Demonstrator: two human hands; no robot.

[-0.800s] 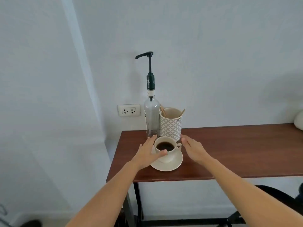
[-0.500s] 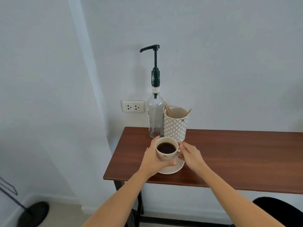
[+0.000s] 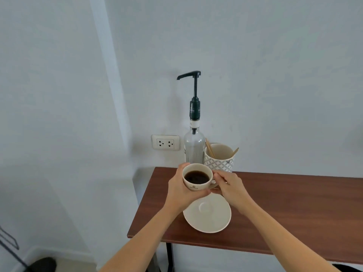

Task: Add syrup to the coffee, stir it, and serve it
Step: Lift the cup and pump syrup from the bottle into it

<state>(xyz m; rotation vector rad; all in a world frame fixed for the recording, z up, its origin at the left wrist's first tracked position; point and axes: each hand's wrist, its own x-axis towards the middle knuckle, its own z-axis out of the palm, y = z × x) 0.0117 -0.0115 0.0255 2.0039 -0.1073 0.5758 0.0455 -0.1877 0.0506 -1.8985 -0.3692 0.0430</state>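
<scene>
While held above its saucer [image 3: 208, 214], cream cup [image 3: 197, 180] of black coffee.

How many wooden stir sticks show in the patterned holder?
3 at least: two stir sticks lean together at the left rim of the patterned holder, one at the right rim. Others may lie hidden inside.

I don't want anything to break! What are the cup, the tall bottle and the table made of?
The cup looks like glazed ceramic: cream, smooth, slightly shiny. The bottle seems to be clear glass, since the wall shows through it, though it could be plastic. The table looks like brown wood with visible grain, perhaps a laminate.
</scene>
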